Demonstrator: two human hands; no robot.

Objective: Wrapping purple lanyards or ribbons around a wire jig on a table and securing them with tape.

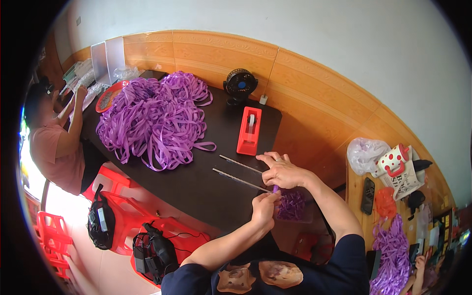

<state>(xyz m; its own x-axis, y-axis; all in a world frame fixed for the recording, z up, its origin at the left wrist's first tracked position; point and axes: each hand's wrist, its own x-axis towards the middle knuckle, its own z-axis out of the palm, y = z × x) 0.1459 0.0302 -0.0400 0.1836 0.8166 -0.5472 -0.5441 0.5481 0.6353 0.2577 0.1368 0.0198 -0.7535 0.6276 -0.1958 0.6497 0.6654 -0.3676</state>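
Two thin, pale rods (241,180) lie almost side by side at the right end of the dark table, their near ends reaching to my hands. My left hand (265,209) is closed in a pinch by the end of the nearer rod, at a short piece of purple ribbon (275,189). Just beyond it, my right hand (285,172) rests over the rods' near ends with its fingers stretched out and apart; its thumb is mostly hidden. Below my hands, a clear container (309,216) holds short purple ribbon pieces (292,205).
A large heap of purple ribbon (157,118) covers the table's middle. Beyond the rods stand a red tape dispenser (250,130) and a black fan (240,84). A person (59,142) sits at the left. Red stools (123,221) carry black bags. Another table (356,184) is at right.
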